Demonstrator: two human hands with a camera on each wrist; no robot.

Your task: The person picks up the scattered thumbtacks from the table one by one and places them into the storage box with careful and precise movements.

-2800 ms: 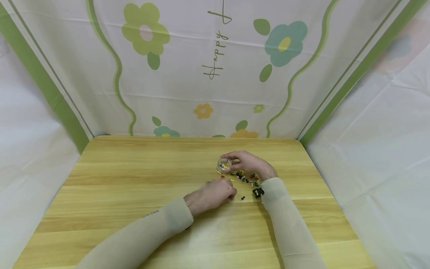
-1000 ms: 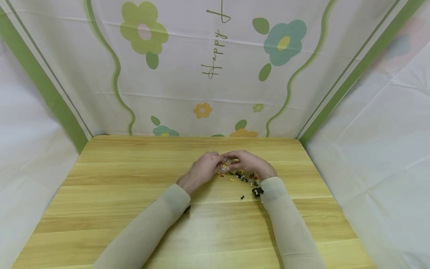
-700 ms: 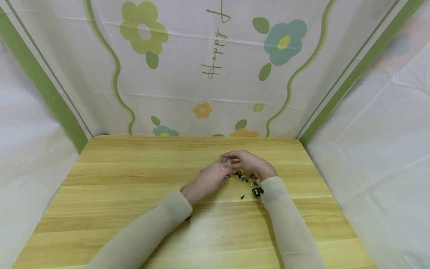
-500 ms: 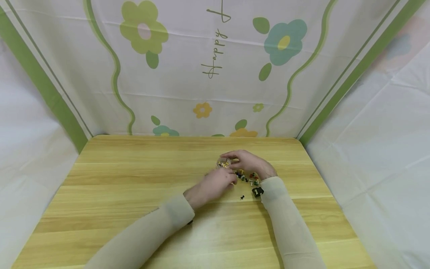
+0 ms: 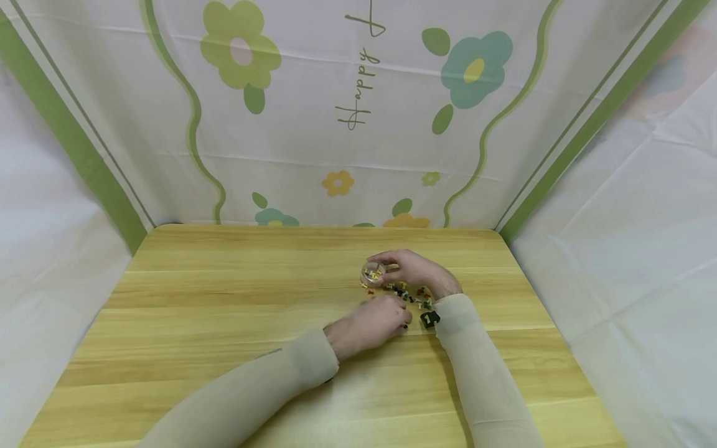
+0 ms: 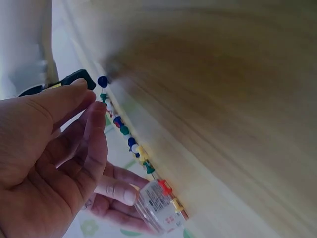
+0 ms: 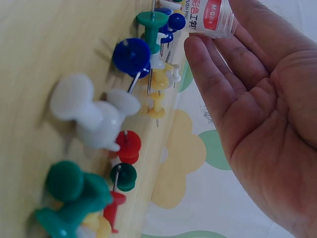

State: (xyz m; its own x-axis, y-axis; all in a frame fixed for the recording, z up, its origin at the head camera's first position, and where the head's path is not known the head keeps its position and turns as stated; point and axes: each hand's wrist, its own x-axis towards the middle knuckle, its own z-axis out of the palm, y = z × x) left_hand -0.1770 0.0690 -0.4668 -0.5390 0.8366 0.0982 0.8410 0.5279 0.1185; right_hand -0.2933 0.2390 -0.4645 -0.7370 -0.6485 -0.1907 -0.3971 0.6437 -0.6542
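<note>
A flower-printed cloth (image 5: 302, 106) hangs behind the wood-grain table (image 5: 224, 336). The right hand (image 5: 419, 272) grips the clear tub (image 7: 213, 17) between thumb and fingers. On the near side, the left hand (image 5: 375, 322) is half open, holding nothing visible. Scattered pins (image 5: 401, 292) lie between it and the right wrist; a lone dark pin (image 6: 102, 81) sits at its fingertips, contact and axis unclear.

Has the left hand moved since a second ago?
Yes. In the head view, the left hand has shifted rightward and farther from the back edge of the table.
</note>
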